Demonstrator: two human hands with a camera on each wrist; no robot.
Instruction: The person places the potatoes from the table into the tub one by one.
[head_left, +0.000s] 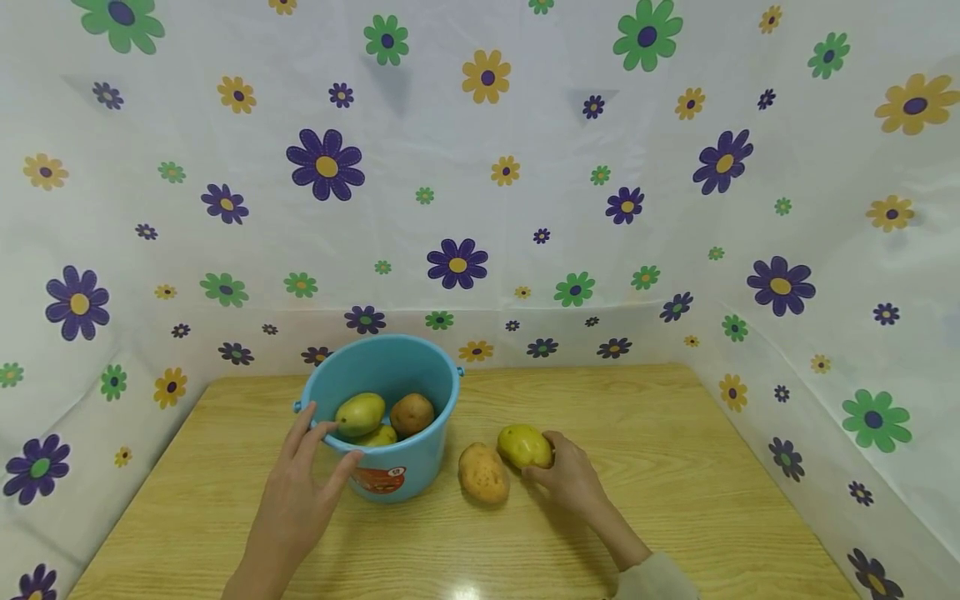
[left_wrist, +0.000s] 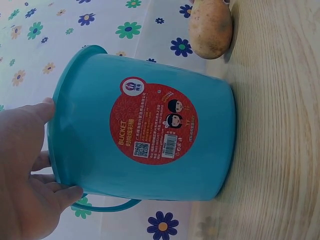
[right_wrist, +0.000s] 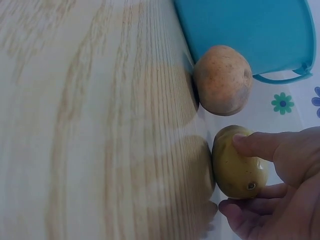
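A light blue bucket (head_left: 378,346) stands upright on the wooden table, a red label on its side. My left hand (head_left: 296,487) holds the bucket's near left rim, its fingers over the edge. Inside the bucket lie a yellow-green mango (head_left: 360,414), another mango (head_left: 378,435) partly under it, and a brown potato (head_left: 412,414). On the tabletop, my right hand (head_left: 570,475) grips a yellow-green mango (head_left: 525,446) from its right end, thumb on the near side. Between that mango and the bucket lies a tan potato (head_left: 483,473).
The wooden table (head_left: 637,417) extends around the bucket and on both sides of the hands. A white flowered cloth (head_left: 525,192) rises behind the table and along its left and right sides. The bucket's handle (left_wrist: 112,207) hangs along its side.
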